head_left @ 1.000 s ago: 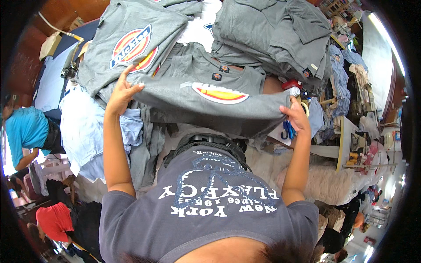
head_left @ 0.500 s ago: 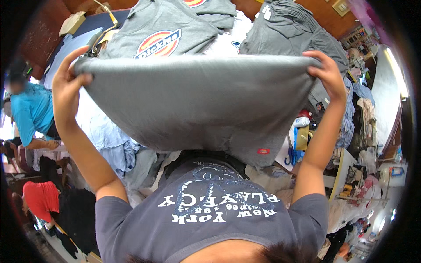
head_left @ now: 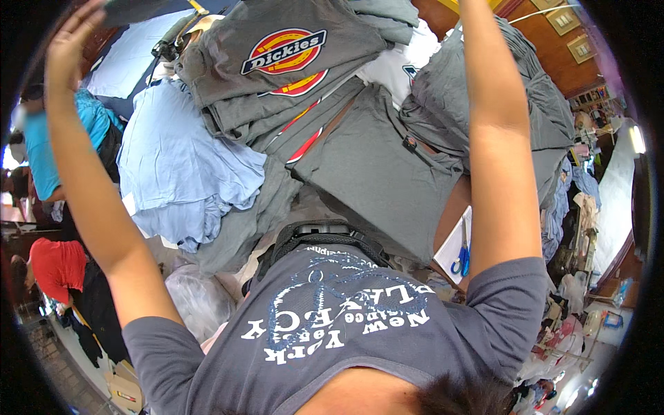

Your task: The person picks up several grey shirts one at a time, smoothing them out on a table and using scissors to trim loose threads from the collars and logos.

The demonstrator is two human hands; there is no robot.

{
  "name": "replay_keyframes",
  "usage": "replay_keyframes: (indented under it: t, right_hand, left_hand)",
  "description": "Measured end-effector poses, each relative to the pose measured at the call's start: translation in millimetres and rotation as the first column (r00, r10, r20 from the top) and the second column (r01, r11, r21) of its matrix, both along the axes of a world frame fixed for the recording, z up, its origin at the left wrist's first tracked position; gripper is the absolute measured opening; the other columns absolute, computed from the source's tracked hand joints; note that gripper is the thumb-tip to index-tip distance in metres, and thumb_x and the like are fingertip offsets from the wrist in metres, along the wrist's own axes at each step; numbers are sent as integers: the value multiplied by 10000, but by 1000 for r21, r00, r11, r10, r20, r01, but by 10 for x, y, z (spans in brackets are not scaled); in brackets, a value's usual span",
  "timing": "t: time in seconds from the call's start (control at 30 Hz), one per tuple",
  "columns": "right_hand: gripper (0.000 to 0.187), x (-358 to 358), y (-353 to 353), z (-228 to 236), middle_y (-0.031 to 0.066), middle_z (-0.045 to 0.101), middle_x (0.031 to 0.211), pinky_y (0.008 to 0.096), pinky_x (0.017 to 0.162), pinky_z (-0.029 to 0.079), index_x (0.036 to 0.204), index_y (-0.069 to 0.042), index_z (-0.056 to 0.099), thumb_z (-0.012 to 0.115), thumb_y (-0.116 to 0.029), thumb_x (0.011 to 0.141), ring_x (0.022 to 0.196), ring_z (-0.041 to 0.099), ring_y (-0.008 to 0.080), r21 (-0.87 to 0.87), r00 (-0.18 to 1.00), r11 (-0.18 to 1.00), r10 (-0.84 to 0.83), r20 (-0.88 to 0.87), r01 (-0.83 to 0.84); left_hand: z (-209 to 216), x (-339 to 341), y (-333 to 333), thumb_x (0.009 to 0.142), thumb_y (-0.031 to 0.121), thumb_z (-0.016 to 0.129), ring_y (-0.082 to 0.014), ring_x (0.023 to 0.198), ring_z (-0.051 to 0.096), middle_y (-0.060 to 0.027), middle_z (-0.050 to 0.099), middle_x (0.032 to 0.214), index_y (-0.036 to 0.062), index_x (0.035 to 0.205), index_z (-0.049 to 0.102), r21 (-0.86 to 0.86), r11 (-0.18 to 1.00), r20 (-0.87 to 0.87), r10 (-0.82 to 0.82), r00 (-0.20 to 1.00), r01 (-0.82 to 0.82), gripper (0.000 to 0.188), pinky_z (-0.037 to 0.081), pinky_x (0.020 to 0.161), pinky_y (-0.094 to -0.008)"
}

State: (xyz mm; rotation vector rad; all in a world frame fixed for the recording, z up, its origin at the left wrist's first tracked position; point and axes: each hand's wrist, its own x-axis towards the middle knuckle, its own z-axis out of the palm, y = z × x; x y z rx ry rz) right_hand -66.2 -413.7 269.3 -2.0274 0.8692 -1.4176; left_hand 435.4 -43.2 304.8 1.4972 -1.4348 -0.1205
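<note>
Both my arms are raised towards the top of the view. My left hand (head_left: 69, 48) is up at the far left, slightly blurred, its fingertips meeting the edge of a dark grey garment (head_left: 128, 11), of which only a strip shows. My right forearm (head_left: 494, 76) runs past the top edge, so the right hand is out of sight. Between my arms lies a grey garment (head_left: 373, 166) with a small dark tag. Beyond it sits a stack of grey shirts (head_left: 228, 62) with a large red, yellow and dark blue printed emblem.
A heap of light blue garments (head_left: 183, 159) lies left of centre. More folded grey garments (head_left: 526, 90) are piled at the right. Blue-handled scissors (head_left: 461, 256) rest on white paper near my right elbow. At the left is a person in a turquoise shirt (head_left: 43, 152).
Both hands have gone up and away from my body. The grey garment stretched between them has left most of the view, uncovering the piles behind it. My right hand has passed out of view.
</note>
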Motion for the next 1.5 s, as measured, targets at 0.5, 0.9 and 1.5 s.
replay_keyframes:
  t: [0.5,0.9,1.5]
  right_hand:
    - [175,-912,3014,-2724,88,620,751,269,621,432,827,-17,607,549,-174,773,662,571,167,322,926,876,-291,-242,359]
    - [397,-1405,5344,-3100,202,563,931,395,761,417,1040,16,489,605,-201,729,917,523,350,320,462,363,-431,-775,875]
    - [273,-2266,5312,-797,-16,526,738,194,499,417,995,-64,522,576,-234,788,532,493,78,645,776,515,-597,-202,564]
  left_hand:
    - [-2436,-1910,296,704,133,609,-277,913,472,-110,532,904,67,884,569,-8,995,310,93,946,-95,196,355,808,-386]
    - [-3527,-2817,171,681,83,562,-353,805,522,-209,550,855,-29,972,498,590,766,327,-515,792,255,318,410,728,-402]
    - [-1040,-2506,-508,817,76,486,-37,462,412,19,449,607,-7,998,515,397,633,-116,-683,721,664,201,325,420,-177]
